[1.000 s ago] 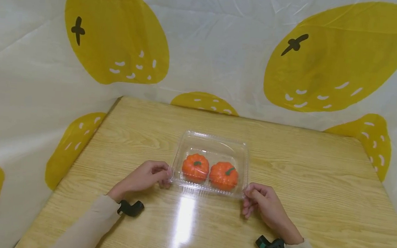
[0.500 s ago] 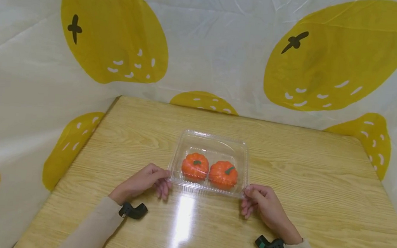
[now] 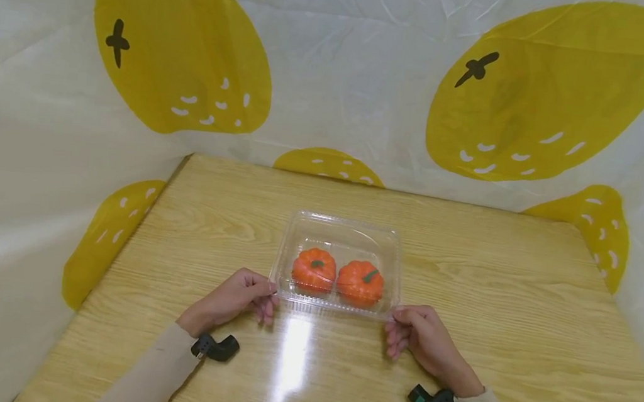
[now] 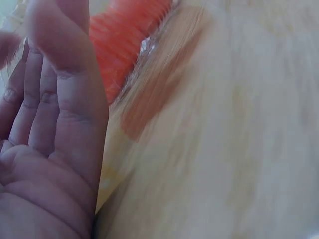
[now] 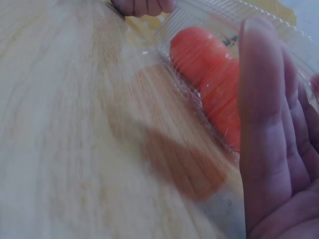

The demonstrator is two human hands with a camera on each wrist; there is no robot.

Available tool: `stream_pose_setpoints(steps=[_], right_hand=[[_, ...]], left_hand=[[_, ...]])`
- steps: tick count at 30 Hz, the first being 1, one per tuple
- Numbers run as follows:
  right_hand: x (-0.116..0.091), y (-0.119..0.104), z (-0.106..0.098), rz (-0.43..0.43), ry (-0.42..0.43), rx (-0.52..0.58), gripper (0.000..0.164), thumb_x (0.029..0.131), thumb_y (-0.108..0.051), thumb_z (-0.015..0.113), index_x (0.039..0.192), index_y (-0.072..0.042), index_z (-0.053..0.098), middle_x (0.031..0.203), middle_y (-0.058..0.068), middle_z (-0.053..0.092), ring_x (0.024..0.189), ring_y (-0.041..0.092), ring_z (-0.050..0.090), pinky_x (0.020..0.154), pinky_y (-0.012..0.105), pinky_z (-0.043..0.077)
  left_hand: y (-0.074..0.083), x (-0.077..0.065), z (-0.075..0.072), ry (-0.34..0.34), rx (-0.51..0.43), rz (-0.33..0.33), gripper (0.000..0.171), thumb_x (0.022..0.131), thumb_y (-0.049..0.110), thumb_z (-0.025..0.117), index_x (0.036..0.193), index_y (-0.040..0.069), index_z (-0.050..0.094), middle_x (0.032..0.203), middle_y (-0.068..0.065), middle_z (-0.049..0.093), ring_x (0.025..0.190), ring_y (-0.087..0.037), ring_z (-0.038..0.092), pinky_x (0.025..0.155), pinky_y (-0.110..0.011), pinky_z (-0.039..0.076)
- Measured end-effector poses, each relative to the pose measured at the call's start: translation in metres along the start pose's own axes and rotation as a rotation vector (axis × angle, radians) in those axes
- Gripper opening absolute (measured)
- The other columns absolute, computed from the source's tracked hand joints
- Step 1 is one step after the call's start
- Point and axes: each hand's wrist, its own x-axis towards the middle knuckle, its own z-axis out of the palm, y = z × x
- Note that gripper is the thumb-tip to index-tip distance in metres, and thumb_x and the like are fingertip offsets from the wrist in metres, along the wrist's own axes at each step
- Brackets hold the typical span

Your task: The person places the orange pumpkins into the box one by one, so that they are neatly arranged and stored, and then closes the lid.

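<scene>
A clear plastic clamshell container (image 3: 348,228) stands on the wooden table, with two orange toy pumpkins (image 3: 314,270) side by side in its near half. Both pumpkins have green stems and show through the clear plastic. At the near left corner, my left hand (image 3: 234,301) pinches the rim between thumb and fingers. My right hand (image 3: 427,338) pinches the near right corner the same way, its other fingers hanging below the rim. In the right wrist view, the ribbed side of the container runs behind the right fingers (image 5: 264,84), pumpkins (image 5: 219,99) inside.
The table (image 3: 491,290) has a wood-grain top with a bright light reflection in front of the container. A white curtain (image 3: 354,77) printed with big yellow lemons hangs behind and along the sides. Each wrist wears a black camera mount (image 3: 216,348).
My left hand has shifted slightly nearer, its thumb now over the near left corner and its lower fingers more extended. The right hand keeps its hold; the container stays about where it was.
</scene>
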Motion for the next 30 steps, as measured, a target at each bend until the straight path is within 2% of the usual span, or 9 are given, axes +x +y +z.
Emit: stream_pose_setpoints(steps=[8,14,22,30], right_hand=[[0.001,-0.002,0.006,0.038,0.048,0.011,0.049,0.101,0.002,0.031,0.085,-0.013,0.075,0.074,-0.006,0.077,0.064,0.007,0.075,0.057,0.023,0.062],[0.002,-0.005,0.008,0.084,0.102,-0.003,0.048,0.100,0.000,0.033,0.081,-0.014,0.075,0.070,-0.006,0.075,0.061,0.008,0.074,0.056,0.024,0.062],[0.002,-0.004,0.011,0.044,0.117,-0.029,0.047,0.100,0.001,0.034,0.080,-0.015,0.073,0.069,-0.007,0.074,0.059,0.006,0.073,0.053,0.020,0.059],[-0.001,-0.004,0.010,0.043,0.134,-0.074,0.043,0.101,0.001,0.038,0.081,-0.013,0.072,0.071,-0.007,0.074,0.060,0.004,0.071,0.054,0.019,0.058]], left_hand=[[0.000,0.001,0.003,0.025,-0.018,-0.016,0.040,0.103,0.012,0.045,0.094,-0.022,0.063,0.069,0.002,0.074,0.063,-0.010,0.072,0.057,-0.021,0.057],[-0.001,0.003,0.004,0.042,-0.041,-0.022,0.042,0.100,0.011,0.043,0.094,-0.027,0.060,0.066,0.004,0.072,0.060,-0.009,0.071,0.056,-0.021,0.056],[0.001,0.003,0.003,0.059,-0.060,-0.052,0.032,0.100,0.010,0.046,0.083,0.000,0.071,0.066,0.004,0.071,0.060,-0.009,0.070,0.059,-0.022,0.059],[0.001,0.003,0.004,0.062,-0.054,-0.068,0.032,0.102,0.010,0.049,0.079,0.005,0.071,0.068,0.004,0.071,0.059,-0.008,0.069,0.060,-0.023,0.060]])
